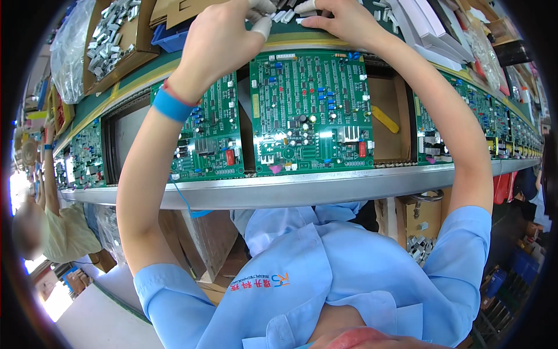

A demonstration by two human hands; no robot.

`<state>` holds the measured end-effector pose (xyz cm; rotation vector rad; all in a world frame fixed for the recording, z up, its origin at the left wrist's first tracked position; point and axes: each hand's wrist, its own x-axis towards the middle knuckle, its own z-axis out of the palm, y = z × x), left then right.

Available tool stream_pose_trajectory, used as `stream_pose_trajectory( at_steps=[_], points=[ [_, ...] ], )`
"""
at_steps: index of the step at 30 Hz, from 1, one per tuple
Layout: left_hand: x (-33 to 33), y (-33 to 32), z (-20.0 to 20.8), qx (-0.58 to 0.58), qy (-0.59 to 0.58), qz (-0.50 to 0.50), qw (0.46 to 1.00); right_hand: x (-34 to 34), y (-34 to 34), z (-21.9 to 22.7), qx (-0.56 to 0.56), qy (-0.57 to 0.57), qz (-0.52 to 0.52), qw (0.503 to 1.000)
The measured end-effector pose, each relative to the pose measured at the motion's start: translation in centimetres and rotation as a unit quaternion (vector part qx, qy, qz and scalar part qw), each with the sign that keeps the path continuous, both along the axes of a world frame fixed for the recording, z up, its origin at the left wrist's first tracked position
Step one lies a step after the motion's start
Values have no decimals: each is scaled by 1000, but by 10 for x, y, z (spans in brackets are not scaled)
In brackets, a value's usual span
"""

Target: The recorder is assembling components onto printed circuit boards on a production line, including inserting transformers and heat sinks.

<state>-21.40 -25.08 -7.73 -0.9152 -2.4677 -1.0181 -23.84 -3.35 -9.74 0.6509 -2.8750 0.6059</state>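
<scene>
At the top edge, my left hand (226,36) has curled fingers, some in white finger cots, beside a scatter of small silvery metal pieces (283,15). Whatever its fingertips hold, if anything, is too hidden to make out. My right hand (343,22) reaches to the other side of these pieces, thumb and capped index finger apart, with nothing visibly gripped. Below both hands lies a green circuit board (311,110) with capacitors, a silver heat sink and a red block. Another green circuit board (209,136) sits to its left, partly behind my left forearm.
A metal rail (290,189) runs along the near side of the line of boards. Right of the middle board, a yellow-handled tool (385,119) lies in a recess. A cardboard box (136,49) of metal pieces and a blue bin (171,36) stand far left; another person (67,227) works at left.
</scene>
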Motion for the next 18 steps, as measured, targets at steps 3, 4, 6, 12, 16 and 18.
stream_pose_trajectory(
  at_steps=[3,4,6,12,16,18],
  points=[
    [17,-18,-8,27,-92,38,995,-4,7,-2,26,-2,-29,999],
    [27,-26,-5,59,-164,44,984,-9,10,-6,45,36,-3,998],
    [55,-39,-4,87,-275,82,954,-17,6,-21,44,106,7,993],
    [117,-64,-18,134,-398,121,899,-16,20,-25,219,336,101,910],
    [145,-46,-15,81,-378,184,904,-4,36,-10,275,330,73,900],
    [152,-42,-19,-6,-322,201,925,2,33,-8,264,322,65,907]
  ],
)
